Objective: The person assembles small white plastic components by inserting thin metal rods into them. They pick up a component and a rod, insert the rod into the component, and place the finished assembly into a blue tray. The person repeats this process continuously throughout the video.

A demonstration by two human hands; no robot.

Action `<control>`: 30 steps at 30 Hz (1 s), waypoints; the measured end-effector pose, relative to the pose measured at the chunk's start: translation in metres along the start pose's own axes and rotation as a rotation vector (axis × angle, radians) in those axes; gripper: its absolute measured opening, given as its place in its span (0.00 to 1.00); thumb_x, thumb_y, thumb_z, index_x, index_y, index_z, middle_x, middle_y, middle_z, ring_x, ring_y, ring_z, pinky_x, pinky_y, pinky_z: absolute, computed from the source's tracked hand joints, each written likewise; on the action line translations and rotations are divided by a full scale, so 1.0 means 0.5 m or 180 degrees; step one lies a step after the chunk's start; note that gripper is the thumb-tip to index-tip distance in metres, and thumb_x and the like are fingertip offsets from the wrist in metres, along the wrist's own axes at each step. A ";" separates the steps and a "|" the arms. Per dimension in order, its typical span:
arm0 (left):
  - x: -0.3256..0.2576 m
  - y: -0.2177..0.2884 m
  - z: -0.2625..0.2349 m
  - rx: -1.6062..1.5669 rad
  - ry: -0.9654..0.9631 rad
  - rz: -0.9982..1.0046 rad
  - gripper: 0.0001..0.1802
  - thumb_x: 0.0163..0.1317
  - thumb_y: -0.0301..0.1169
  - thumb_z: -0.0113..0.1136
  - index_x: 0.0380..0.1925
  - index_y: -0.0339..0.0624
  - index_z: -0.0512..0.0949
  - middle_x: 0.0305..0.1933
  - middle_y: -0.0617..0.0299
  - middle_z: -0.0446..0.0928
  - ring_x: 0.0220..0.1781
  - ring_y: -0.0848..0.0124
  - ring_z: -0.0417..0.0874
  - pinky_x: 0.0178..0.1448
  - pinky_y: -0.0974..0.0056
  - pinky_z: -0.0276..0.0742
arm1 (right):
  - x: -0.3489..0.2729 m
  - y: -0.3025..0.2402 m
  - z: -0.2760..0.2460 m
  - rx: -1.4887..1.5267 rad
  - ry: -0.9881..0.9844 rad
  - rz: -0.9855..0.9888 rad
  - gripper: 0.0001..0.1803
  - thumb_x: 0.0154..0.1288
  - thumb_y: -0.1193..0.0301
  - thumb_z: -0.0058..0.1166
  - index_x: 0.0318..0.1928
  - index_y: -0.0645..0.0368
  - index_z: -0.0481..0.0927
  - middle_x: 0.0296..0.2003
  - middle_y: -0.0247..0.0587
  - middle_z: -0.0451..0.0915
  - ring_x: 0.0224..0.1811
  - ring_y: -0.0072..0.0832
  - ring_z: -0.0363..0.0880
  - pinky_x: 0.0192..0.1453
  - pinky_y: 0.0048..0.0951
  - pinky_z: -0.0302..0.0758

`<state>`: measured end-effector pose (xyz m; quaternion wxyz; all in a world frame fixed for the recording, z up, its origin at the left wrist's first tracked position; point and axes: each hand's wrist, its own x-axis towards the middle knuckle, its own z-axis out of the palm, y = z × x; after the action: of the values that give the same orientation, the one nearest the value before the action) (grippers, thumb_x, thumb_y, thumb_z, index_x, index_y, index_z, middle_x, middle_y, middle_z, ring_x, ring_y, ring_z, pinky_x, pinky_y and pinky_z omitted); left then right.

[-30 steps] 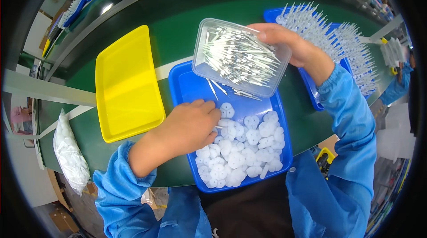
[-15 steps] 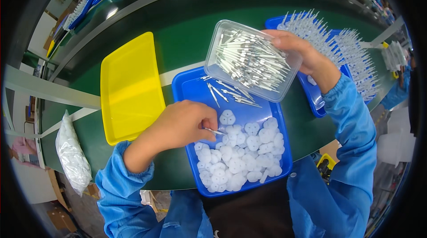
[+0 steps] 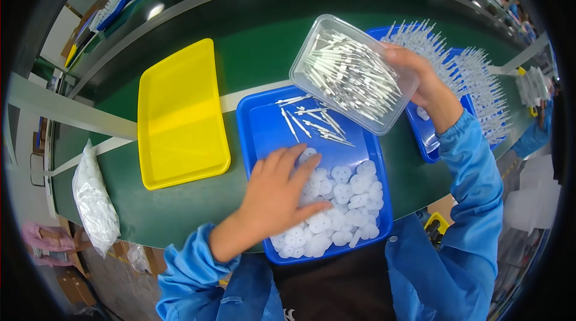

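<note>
My right hand (image 3: pixel 420 78) grips the right end of a clear plastic container (image 3: pixel 300 69), tilted above the far edge of a blue tray (image 3: pixel 261 126). The container is full of thin white pins (image 3: pixel 348 72) with metallic parts. Several loose pins (image 3: pixel 330 126) lie in the far half of the tray. Translucent white rounded discs with small holes (image 3: pixel 336 216) are heaped in its near half. Over the left side of this heap my left hand (image 3: pixel 273 189) is open, its fingers spread and palm down. Whether its fingertips touch the discs, I cannot tell.
A yellow tray (image 3: pixel 183 114) lies on the green table at left, near a white plastic bag (image 3: pixel 96 204). Blue trays with rows of upright translucent pieces (image 3: pixel 480 93) stand at right. A metal frame bar (image 3: pixel 78 114) crosses the left side. Other people work beyond.
My left hand has let go of the pin it pinched; its fingers have spread and moved over the discs. My right hand has shifted the container slightly right and away from me.
</note>
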<state>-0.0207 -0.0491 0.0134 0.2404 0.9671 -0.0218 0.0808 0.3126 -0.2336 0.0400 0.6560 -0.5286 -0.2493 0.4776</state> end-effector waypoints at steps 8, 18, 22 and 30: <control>-0.007 0.009 0.013 -0.0621 -0.0052 0.0227 0.36 0.59 0.47 0.80 0.68 0.50 0.83 0.72 0.54 0.75 0.71 0.52 0.76 0.73 0.49 0.71 | 0.040 0.004 0.062 -0.0706 -0.0594 -0.0015 0.38 0.74 0.62 0.65 0.77 0.70 0.72 0.68 0.51 0.84 0.69 0.33 0.84 0.75 0.36 0.79; -0.008 -0.006 0.031 -0.1027 -0.0222 0.0363 0.34 0.62 0.46 0.79 0.66 0.49 0.82 0.78 0.51 0.73 0.75 0.49 0.77 0.75 0.48 0.74 | 0.042 -0.010 0.137 -0.2318 -0.0941 -0.0328 0.46 0.57 0.71 0.70 0.79 0.64 0.72 0.70 0.46 0.81 0.70 0.31 0.78 0.78 0.37 0.73; -0.005 -0.003 0.026 -0.0932 -0.0275 0.0346 0.33 0.63 0.47 0.79 0.67 0.49 0.81 0.80 0.52 0.72 0.76 0.48 0.77 0.76 0.48 0.72 | 0.033 -0.022 0.138 -0.2501 -0.0856 -0.0360 0.47 0.56 0.71 0.71 0.79 0.63 0.73 0.70 0.46 0.81 0.70 0.33 0.79 0.77 0.37 0.73; 0.015 -0.010 0.020 -0.0996 -0.0391 0.0413 0.35 0.63 0.46 0.79 0.68 0.47 0.81 0.78 0.51 0.73 0.75 0.48 0.76 0.77 0.48 0.71 | 0.012 -0.026 0.145 -0.3198 -0.0705 -0.0977 0.46 0.54 0.67 0.75 0.76 0.62 0.77 0.64 0.52 0.86 0.64 0.39 0.88 0.70 0.38 0.82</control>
<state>-0.0114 -0.0494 0.0035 0.3805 0.9175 -0.1111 0.0325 0.2593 -0.1951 0.0739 0.3543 -0.6813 -0.5893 0.2511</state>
